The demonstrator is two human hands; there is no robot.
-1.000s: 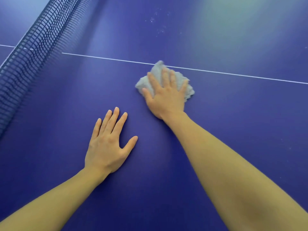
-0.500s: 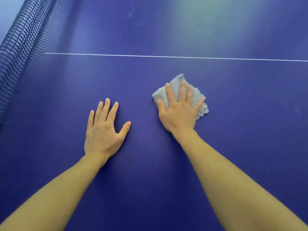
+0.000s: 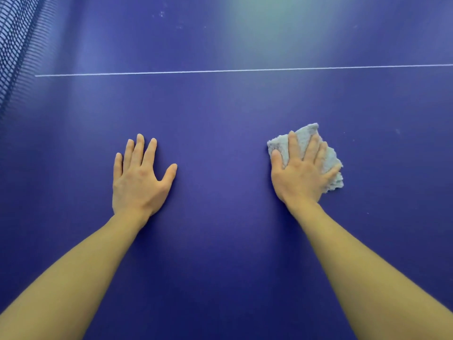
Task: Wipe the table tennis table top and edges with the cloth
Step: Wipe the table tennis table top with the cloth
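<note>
The blue table tennis table top fills the view. My right hand lies flat with spread fingers on a folded pale grey cloth, pressing it onto the table right of centre. The cloth shows beyond my fingertips and at my little-finger side; most of it is hidden under my palm. My left hand rests flat on the bare table to the left, fingers apart, holding nothing.
The dark net runs along the far left. A thin white centre line crosses the table beyond both hands. Small pale specks lie on the surface past the line, and a few sit right of the cloth.
My right hand has slid the cloth to the right and toward me, away from the white line. The left hand stays planted; the view has shifted right, so less of the net shows.
</note>
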